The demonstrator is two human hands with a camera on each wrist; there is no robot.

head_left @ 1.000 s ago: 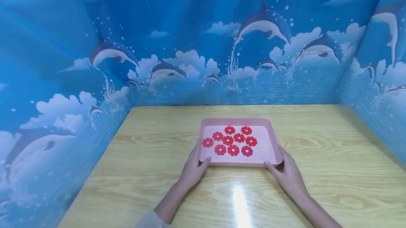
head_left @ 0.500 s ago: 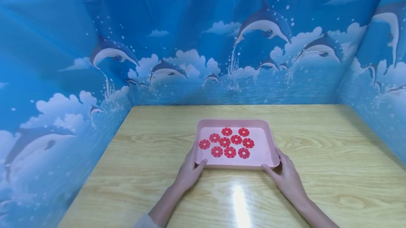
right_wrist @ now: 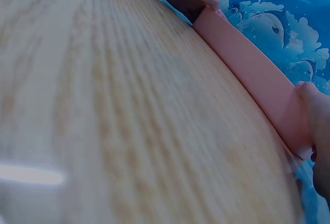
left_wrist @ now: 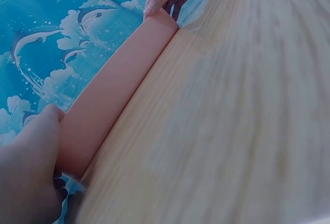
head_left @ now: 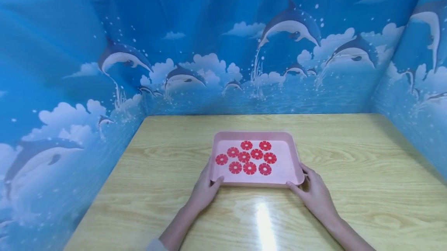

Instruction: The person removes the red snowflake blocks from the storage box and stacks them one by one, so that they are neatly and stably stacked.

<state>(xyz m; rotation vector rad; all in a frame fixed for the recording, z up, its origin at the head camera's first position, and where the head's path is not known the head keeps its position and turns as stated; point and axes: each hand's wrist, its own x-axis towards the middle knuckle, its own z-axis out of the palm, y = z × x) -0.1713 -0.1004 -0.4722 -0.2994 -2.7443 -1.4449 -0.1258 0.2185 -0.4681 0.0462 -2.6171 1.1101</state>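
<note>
A shallow pink tray (head_left: 287, 163) with rounded corners sits on the table in the head view, and several red notched discs (head_left: 246, 171) with holes in their middles lie flat inside it. My left hand (head_left: 202, 193) grips its near left corner, thumb over the front rim and fingers along the side. At the near right corner my right hand (head_left: 317, 196) holds on in the same way. Both wrist views show the tray's outer front wall (left_wrist: 116, 90) low against the wood, with a hand at each end. Fingers behind and under the corners are partly hidden.
The wood-grain table (head_left: 157, 173) spreads around the tray on all sides. Blue sheeting (head_left: 209, 99) printed with dolphins and clouds stands along the back, left and right edges. A bright light reflection (head_left: 265, 224) lies on the near part of the table.
The tray has slid a little to the left and slightly nearer, with both hands keeping hold of it. The discs keep their arrangement inside.
</note>
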